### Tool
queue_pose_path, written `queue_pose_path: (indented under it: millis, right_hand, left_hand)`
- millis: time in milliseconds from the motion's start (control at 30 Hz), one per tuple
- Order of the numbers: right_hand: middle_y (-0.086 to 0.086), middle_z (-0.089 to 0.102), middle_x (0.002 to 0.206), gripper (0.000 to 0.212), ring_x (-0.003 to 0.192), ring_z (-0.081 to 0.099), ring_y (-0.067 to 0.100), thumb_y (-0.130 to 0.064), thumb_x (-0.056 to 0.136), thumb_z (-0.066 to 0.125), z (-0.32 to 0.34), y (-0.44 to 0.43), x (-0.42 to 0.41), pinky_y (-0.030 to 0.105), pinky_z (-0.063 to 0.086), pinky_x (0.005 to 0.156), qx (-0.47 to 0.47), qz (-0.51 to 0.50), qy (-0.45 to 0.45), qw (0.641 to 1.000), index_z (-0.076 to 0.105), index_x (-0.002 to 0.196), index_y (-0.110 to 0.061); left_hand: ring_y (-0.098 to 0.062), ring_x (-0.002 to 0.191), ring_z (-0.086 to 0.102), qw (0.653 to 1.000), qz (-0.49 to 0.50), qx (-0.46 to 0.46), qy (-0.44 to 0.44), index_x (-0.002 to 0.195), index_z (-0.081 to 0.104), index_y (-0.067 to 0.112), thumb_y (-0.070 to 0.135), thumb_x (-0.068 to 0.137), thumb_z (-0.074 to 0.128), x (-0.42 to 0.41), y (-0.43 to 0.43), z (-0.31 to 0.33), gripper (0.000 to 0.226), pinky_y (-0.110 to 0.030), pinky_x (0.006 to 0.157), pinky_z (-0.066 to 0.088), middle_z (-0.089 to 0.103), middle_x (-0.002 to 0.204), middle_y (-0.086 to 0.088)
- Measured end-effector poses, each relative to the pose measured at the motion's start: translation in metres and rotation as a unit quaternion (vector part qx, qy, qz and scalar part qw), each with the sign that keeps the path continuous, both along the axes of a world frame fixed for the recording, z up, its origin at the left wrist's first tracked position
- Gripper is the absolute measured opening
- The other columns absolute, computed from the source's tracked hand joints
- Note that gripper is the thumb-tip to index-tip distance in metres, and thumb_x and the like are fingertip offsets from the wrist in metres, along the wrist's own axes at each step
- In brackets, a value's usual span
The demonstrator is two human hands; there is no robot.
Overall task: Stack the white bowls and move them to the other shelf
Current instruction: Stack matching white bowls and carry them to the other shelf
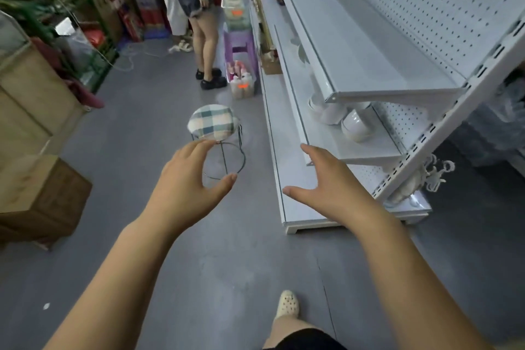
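**A:** How do the fingers lie?

**B:** The left hand [193, 182] has its fingers curved, with the thumb well apart from them, and it holds nothing. The right hand [329, 179] is spread wide and is empty too. It hovers just off the near front corner of the middle shelf [369, 148].

**A:** And the white bowls [353, 125]?

**B:** They're untouched, toward the near end of that shelf and set back from its front edge. I count at least two, close together. The upper shelf [369, 65] hides part of them, so I can't tell which way up they sit.

**A:** What could go wrong?

**B:** I think headroom is the main risk. The bowls sit right under the upper shelf and its bracket [426, 102], so one lifted straight up could knock the metal and chip. Being so close, they could also clink together and slide toward the front edge. Behind the hands, a checked stool [211, 122] stands in the aisle, ready to trip someone carrying a stack.

**A:** Any containers?

**B:** A clear bin [241, 85] on the floor against the bottom shelf holds bottles [237, 69]. Farther along is a clear box [235, 8] whose contents are too blurred to name. A cardboard box [42, 193] on the left is closed.
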State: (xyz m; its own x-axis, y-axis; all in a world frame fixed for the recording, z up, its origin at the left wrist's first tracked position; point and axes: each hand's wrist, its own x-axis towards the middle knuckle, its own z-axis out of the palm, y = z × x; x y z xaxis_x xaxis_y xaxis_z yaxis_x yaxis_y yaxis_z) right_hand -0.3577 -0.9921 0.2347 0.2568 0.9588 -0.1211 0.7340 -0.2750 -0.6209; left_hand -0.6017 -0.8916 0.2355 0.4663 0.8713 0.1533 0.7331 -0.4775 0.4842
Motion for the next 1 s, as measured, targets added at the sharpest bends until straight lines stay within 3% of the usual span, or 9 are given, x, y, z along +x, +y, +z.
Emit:
queue_pose_path:
  millis: [500,667,800,1000]
  right_hand:
    - [-0.006,0.028,0.165,0.092,0.151,0.029,0.015,-0.046,0.088,0.076,-0.015,0.264,0.039,0.027,0.027,0.115,-0.042,0.075,-0.004,0.996,0.024,0.161,-0.024]
    - [-0.005,0.026,0.166,0.093,0.152,0.028,0.016,-0.045,0.088,0.077,-0.021,0.342,0.031,0.028,0.026,0.117,-0.027,-0.004,0.012,1.0,0.024,0.161,-0.022]
    - [-0.005,0.032,0.163,0.09,0.149,0.031,0.014,-0.043,0.087,0.078,-0.021,0.389,0.028,0.017,0.023,0.106,-0.009,-0.083,0.025,0.996,0.029,0.159,-0.021]
    - [-0.007,0.024,0.167,0.092,0.152,0.024,0.012,-0.046,0.089,0.076,-0.033,0.423,0.026,0.023,0.021,0.116,-0.014,-0.184,0.046,0.982,0.023,0.161,-0.023]
  left_hand:
    - [-0.018,0.144,0.038,0.996,0.084,-0.027,-0.005,0.154,0.038,0.02,0.053,0.09,0.067,0.032,0.21,-0.016,0.078,-0.038,0.117,0.033,0.044,0.156,0.003]
    - [-0.016,0.145,0.036,0.999,0.017,-0.036,-0.003,0.154,0.037,0.022,0.051,0.091,0.068,0.039,0.311,-0.017,0.076,-0.034,0.116,0.032,0.042,0.156,0.006]
    - [-0.017,0.143,0.037,0.998,-0.051,-0.02,0.026,0.153,0.037,0.024,0.049,0.093,0.066,0.042,0.398,-0.003,0.071,-0.035,0.113,0.033,0.044,0.154,0.007]
    - [-0.019,0.145,0.036,0.987,-0.152,-0.013,0.053,0.156,0.035,0.024,0.052,0.093,0.064,0.069,0.493,0.004,0.074,-0.036,0.115,0.032,0.042,0.157,0.005]
